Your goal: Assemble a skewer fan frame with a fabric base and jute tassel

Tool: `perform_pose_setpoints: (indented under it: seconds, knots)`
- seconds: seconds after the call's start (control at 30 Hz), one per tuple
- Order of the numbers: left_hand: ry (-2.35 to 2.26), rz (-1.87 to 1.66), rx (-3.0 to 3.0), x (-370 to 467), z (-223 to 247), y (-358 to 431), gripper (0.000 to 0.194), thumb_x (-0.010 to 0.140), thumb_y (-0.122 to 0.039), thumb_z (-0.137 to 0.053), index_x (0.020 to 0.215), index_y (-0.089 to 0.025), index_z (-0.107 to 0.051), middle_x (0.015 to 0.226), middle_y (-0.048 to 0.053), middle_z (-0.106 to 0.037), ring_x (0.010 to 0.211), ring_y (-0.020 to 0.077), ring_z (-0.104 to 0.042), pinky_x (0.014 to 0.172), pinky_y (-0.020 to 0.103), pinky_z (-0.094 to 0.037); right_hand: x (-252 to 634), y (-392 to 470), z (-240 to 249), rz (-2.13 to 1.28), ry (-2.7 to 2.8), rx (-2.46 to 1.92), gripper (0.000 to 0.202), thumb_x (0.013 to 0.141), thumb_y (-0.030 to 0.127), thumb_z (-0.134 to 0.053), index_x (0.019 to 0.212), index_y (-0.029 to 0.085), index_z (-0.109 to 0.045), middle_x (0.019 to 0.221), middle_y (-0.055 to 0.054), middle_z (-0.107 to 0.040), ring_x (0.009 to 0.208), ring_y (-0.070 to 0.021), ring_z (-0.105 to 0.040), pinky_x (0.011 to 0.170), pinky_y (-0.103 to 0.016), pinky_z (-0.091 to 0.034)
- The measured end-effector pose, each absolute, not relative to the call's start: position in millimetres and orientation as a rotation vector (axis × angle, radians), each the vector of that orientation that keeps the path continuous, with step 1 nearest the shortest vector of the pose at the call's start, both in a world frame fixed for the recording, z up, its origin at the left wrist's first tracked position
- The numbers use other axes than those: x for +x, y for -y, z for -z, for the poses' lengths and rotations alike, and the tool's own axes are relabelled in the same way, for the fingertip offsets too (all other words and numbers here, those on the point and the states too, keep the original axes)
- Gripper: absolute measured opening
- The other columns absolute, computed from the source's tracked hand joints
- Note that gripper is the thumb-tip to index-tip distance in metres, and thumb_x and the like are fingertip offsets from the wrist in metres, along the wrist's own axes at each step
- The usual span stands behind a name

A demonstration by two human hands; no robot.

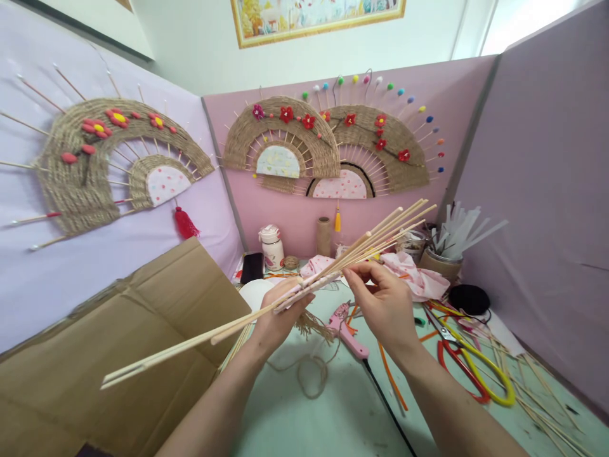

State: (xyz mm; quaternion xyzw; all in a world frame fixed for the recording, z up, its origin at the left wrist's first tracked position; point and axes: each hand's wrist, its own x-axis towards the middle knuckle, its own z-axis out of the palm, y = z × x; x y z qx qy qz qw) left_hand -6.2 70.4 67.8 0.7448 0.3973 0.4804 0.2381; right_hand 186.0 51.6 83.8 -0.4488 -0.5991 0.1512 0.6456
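A fan frame of thin wooden sticks (375, 238) is held up above the table, seen nearly edge-on. My left hand (280, 311) is closed around its base, where the sticks meet a flat piece with pale pink on it. Two longer sticks (166, 355) reach out past that hand to the lower left. At the frame's near side, my right hand (380, 292) pinches with thumb and forefinger; whatever lies between the fingertips is too small to make out. Below the hands lie a pink glue gun (347, 330) and a loose length of twine (311, 377).
Red-handled scissors (461, 374) and yellow-handled scissors (490, 374) lie at the right near scattered sticks (547, 406). Cardboard (143, 343) leans at the left. A bottle (271, 247), a cardboard tube (324, 236) and a jar of glue sticks (442, 263) stand behind. Decorated fans (285, 127) hang on the partitions.
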Motion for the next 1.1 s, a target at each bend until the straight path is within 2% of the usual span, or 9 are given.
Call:
perform_pose_setpoints:
  seconds: [0.33, 0.73, 0.93, 1.0, 1.1]
  knots:
    - [-1.127, -1.280, 2.019, -6.6, -63.2, -71.8, 0.025, 0.090, -0.040, -0.060, 0.098, -0.020, -0.071, 0.083, 0.002, -0.065, 0.076, 0.0167, -0.056, 0.070, 0.027, -0.045, 186.5, -53.2, -85.3, -0.334, 1.376, -1.063, 0.018, 0.086, 0.034, -0.062, 0.078, 0.019, -0.067, 0.070, -0.001, -0.067, 0.057, -0.0129, -0.056, 0.051, -0.025, -0.046]
    - [-1.095, -1.297, 1.878, -2.6, -65.1, -68.0, 0.024, 0.086, -0.039, -0.066, 0.096, -0.019, -0.072, 0.093, 0.004, -0.072, 0.084, 0.0183, -0.063, 0.076, 0.028, -0.051, 189.1, -54.8, -85.7, -0.330, 1.409, -1.092, 0.019, 0.086, 0.033, -0.060, 0.077, 0.018, -0.068, 0.067, -0.001, -0.067, 0.055, -0.0132, -0.056, 0.054, -0.026, -0.046]
    - [-1.098, -1.377, 1.510, -1.1, -64.9, -65.6, 0.033, 0.076, -0.040, -0.075, 0.099, -0.017, -0.073, 0.091, 0.005, -0.075, 0.086, 0.0216, -0.069, 0.079, 0.033, -0.057, 192.9, -55.9, -86.0, -0.284, 1.439, -1.095, 0.016, 0.087, 0.031, -0.060, 0.080, 0.019, -0.067, 0.074, -0.002, -0.068, 0.065, -0.0155, -0.060, 0.060, -0.027, -0.049]
    - [-1.104, -1.411, 1.345, 0.2, -66.9, -63.4, 0.039, 0.073, -0.042, -0.078, 0.101, -0.015, -0.072, 0.092, 0.006, -0.076, 0.085, 0.0226, -0.070, 0.078, 0.035, -0.059, 193.6, -54.9, -86.3, -0.155, 1.454, -1.071, 0.013, 0.089, 0.029, -0.058, 0.086, 0.019, -0.066, 0.080, -0.003, -0.067, 0.072, -0.0170, -0.061, 0.065, -0.030, -0.051]
    - [-1.053, -1.463, 1.171, 3.9, -71.0, -58.8, 0.047, 0.071, -0.041, -0.081, 0.108, -0.016, -0.069, 0.105, 0.009, -0.075, 0.091, 0.0234, -0.071, 0.082, 0.037, -0.060, 191.5, -49.8, -87.1, 0.191, 1.513, -0.953, 0.013, 0.091, 0.022, -0.056, 0.100, 0.016, -0.064, 0.092, -0.009, -0.065, 0.089, -0.0215, -0.061, 0.080, -0.038, -0.050]
